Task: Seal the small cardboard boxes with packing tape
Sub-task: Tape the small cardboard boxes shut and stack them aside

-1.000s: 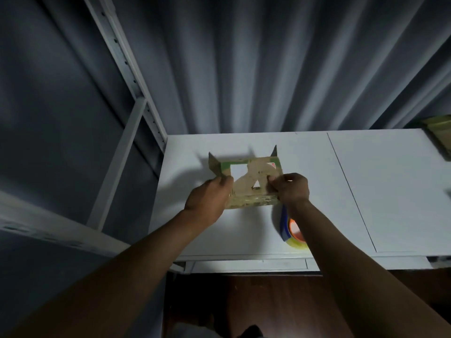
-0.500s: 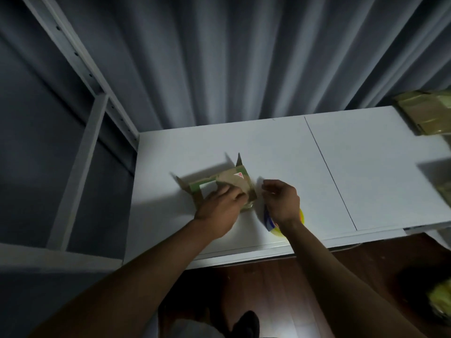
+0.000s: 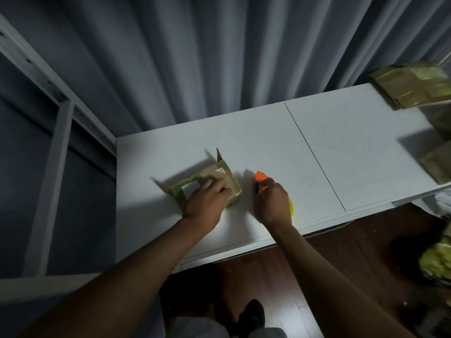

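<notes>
A small brown cardboard box (image 3: 207, 185) with green edging lies under the left hand (image 3: 206, 203), end flaps raised; white shows through its top gap. An orange, blue and yellow tape dispenser (image 3: 262, 182) sits in the right hand (image 3: 273, 204), just beside the box.

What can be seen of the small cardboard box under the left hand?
The small cardboard box is brown corrugated card with green edging and a small red-and-white sticker on top. It lies on the white table, turned at an angle. Its top flaps are partly folded, leaving a pale rectangular gap, and two flaps stick up at the far and left corners. The left hand rests on its top, fingers pressing down. The right hand does not touch it.
</notes>
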